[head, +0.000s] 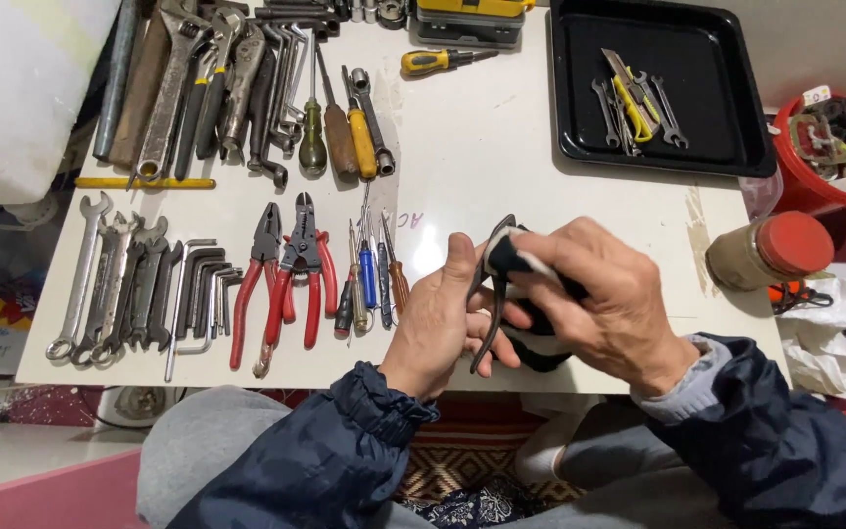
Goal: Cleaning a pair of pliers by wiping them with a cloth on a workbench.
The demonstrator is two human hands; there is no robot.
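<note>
I am gripping dark metal pliers (pixel 490 294) in my left hand (pixel 438 318), my right hand (pixel 594 294) clenching a black-and-white cloth (pixel 526 269) around them, right of the red-handled pliers (pixel 286 279).

Single view, head-worn camera. Looks steeply down and forward over the white worktop (pixel 501 147) from the seated person's side. Near range: both forearms and the lap fill the lower frame, hands centre. Worktop's far edge reaches the top of the frame; black tray (pixel 736 157) upper right, floor visible left.
</note>
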